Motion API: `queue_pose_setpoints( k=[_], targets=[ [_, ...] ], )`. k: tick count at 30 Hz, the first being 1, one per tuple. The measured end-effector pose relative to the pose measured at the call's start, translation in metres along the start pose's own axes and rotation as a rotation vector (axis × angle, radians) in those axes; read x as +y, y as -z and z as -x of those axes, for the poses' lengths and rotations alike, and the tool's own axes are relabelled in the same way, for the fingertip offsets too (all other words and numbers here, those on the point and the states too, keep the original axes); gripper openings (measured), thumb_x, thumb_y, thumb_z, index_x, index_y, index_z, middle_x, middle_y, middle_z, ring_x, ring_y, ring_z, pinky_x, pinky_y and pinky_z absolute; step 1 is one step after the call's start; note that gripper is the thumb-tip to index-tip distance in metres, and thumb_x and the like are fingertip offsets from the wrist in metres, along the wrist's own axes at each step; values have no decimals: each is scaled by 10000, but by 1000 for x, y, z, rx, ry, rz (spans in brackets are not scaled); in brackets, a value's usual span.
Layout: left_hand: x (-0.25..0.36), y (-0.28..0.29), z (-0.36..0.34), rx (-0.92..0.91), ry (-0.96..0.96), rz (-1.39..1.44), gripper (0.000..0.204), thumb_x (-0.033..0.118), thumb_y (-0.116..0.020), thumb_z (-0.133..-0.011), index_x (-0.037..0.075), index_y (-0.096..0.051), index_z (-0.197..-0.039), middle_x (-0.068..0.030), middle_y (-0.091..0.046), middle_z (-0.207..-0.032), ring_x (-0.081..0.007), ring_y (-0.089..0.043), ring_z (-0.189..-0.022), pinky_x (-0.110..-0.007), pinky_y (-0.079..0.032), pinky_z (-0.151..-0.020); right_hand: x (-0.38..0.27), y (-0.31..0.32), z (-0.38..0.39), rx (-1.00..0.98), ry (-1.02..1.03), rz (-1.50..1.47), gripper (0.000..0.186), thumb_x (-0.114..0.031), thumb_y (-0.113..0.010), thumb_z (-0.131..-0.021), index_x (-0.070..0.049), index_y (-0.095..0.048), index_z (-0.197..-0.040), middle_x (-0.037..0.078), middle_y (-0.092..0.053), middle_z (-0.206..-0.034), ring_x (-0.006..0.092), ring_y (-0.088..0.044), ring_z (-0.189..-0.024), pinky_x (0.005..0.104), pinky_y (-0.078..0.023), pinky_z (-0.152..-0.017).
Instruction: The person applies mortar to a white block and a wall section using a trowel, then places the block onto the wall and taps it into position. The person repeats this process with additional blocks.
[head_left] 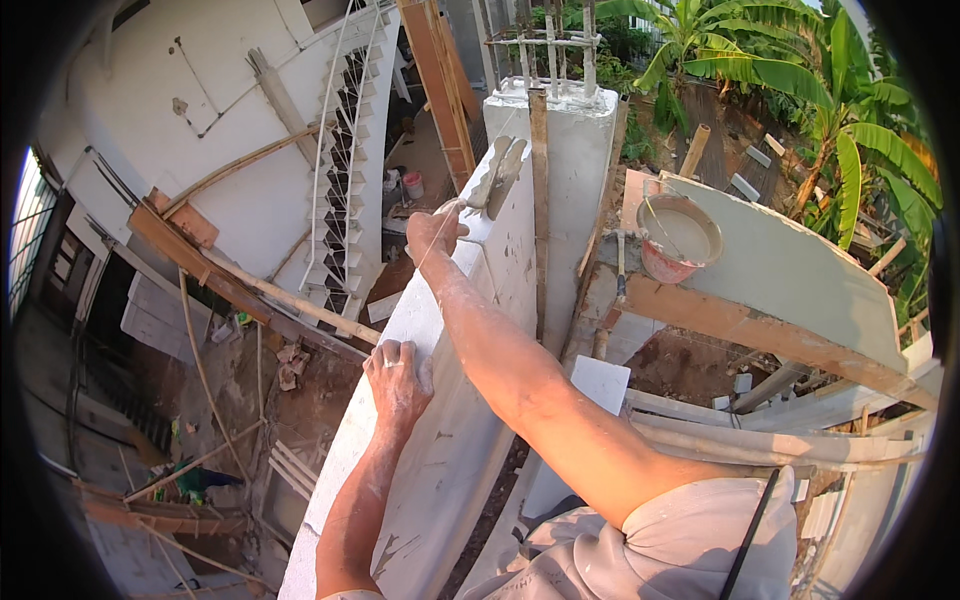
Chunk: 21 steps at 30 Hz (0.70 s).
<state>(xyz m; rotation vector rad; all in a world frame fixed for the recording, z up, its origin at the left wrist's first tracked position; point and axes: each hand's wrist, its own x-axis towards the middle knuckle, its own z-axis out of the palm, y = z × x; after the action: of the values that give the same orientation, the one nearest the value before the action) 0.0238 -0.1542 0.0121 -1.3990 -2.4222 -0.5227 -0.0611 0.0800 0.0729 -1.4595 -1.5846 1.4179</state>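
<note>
White wall (445, 430) runs up the middle — bucket (667, 265) to its right. Right hand (434, 238) grips trowel (488, 180) by the handle, blade at wall's far end — left hand (396, 376) curls over wall's left edge.

A grey-smeared trowel (492, 176) is held at a slant at the far end of a long white block wall (452, 440).

Reference: concrete column (565, 150). White block wall (450, 440): runs from beside the column toward the person. Left hand (394, 380): rests on the wall top, well apart from the column. Bucket (668, 262): stands on the ledge (700, 308), right of the column
</note>
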Motion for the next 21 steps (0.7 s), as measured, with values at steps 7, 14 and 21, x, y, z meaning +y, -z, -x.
queue_pose_setpoints(
  k=[7, 14, 21],
  targets=[
    [0, 1, -2, -37, 48, 50, 338, 192, -721, -801, 27, -605, -1073, -180, -546, -1086, -364, -498, -1086, -508, -368, -956, 89, 191, -15, -415, 99, -976, 298, -259, -652, -962, -52, -561, -1154, 38, -579, -870, 127, -614, -665, 287, -540, -483],
    [8, 0, -7, -111, 40, -22, 352, 83, -670, -806, 31, -528, -1124, -178, -509, -1092, -378, -476, -1050, -497, -368, -918, 213, 435, -109, -112, 41, -469, 509, -134, -602, -941, -28, -444, -1414, 104, -622, -994, 159, -618, -729, 303, -567, -584],
    [14, -3, -11, -193, 38, -85, 322, 228, -535, -931, -9, -472, -1141, -233, -448, -1078, -408, -439, -1028, -517, -346, -934, 309, 521, -330, 263, -93, 921, 468, -291, -666, -862, 0, -635, -1228, 204, -700, -1075, 316, -678, -1033, 412, -537, -846]
  ],
)
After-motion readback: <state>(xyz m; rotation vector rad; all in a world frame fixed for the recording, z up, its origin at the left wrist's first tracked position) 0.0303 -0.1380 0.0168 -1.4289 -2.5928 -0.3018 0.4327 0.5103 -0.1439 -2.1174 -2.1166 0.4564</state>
